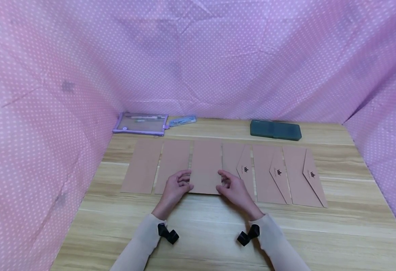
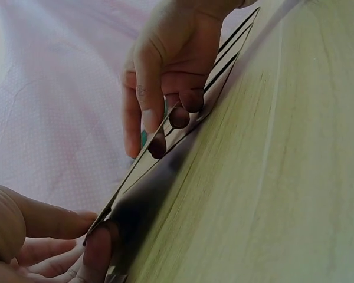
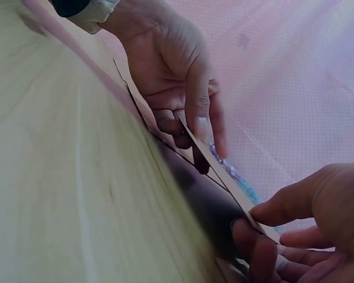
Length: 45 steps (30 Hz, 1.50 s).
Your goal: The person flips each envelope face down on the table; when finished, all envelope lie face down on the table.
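Between both hands, a brown-pink envelope [image 1: 206, 165] shows its plain side. My left hand [image 1: 176, 187] pinches its left edge near the lower corner, thumb on top and fingertips beneath. My right hand [image 1: 232, 188] grips the opposite edge in the same way. Both wrist views show the envelope's near edge raised off the table, with a dark shadow below. To the left lie two plain-side envelopes, one outermost [image 1: 142, 165] and one next to the held one [image 1: 173, 162]. On the right, three envelopes, including a middle one [image 1: 267, 173], show pointed flaps with a black crown print.
Behind the row lie a purple-edged clear pencil pouch [image 1: 143, 132], a small blue packet [image 1: 182, 121] and a dark green case [image 1: 276, 130]. Pink dotted cloth [image 1: 198, 60] hangs around the back and sides of the wooden table [image 1: 211, 241].
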{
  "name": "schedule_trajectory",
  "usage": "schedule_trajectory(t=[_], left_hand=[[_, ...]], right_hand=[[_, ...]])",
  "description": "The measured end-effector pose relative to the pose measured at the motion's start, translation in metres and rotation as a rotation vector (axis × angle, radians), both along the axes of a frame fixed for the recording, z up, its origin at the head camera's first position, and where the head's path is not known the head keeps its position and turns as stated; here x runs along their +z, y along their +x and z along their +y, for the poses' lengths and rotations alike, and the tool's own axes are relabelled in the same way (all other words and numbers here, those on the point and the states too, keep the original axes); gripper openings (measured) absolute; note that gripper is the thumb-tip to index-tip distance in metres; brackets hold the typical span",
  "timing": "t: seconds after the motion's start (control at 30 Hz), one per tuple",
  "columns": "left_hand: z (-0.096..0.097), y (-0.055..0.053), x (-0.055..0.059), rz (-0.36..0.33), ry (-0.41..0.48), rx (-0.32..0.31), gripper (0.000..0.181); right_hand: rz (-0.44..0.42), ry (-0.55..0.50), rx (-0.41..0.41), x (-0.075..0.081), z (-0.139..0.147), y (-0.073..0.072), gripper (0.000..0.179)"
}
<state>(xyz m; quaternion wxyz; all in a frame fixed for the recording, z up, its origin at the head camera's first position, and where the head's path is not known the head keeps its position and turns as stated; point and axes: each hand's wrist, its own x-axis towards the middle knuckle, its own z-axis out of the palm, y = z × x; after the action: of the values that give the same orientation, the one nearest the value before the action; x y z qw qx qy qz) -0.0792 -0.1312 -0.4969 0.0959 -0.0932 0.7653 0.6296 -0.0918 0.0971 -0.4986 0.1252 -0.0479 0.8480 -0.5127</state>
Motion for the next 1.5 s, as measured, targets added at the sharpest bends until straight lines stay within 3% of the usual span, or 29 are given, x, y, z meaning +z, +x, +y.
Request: schedule_trajectory(t=[0.2,0.33,0.43,0.63,1.23,1.5], left_hand=[[-0.002,0.0,-0.001,-0.001,-0.013,0.014,0.047],[-0.004,0.0,-0.002,-0.008,0.047,0.047,0.044],[-0.005,0.001,0.0,-0.017,0.084,0.075,0.041],[-0.005,0.002,0.006,-0.036,0.076,0.107,0.037],[-0.013,0.008,0.013,-0.091,0.125,0.122,0.037],[-0.021,0.009,0.021,-0.049,0.081,0.133,0.033]], right_hand=[[-0.042,-0.006,0.002,0.004,-0.001,-0.002,0.058],[-0.057,-0.02,0.006,0.005,-0.002,-0.002,0.057],[-0.066,-0.025,0.011,0.006,-0.001,-0.002,0.055],[-0.08,-0.033,0.022,0.008,0.001,-0.002,0.051],[-0.103,-0.012,0.028,0.011,0.002,0.002,0.052],[-0.118,-0.037,0.051,0.012,0.006,0.003,0.051]])
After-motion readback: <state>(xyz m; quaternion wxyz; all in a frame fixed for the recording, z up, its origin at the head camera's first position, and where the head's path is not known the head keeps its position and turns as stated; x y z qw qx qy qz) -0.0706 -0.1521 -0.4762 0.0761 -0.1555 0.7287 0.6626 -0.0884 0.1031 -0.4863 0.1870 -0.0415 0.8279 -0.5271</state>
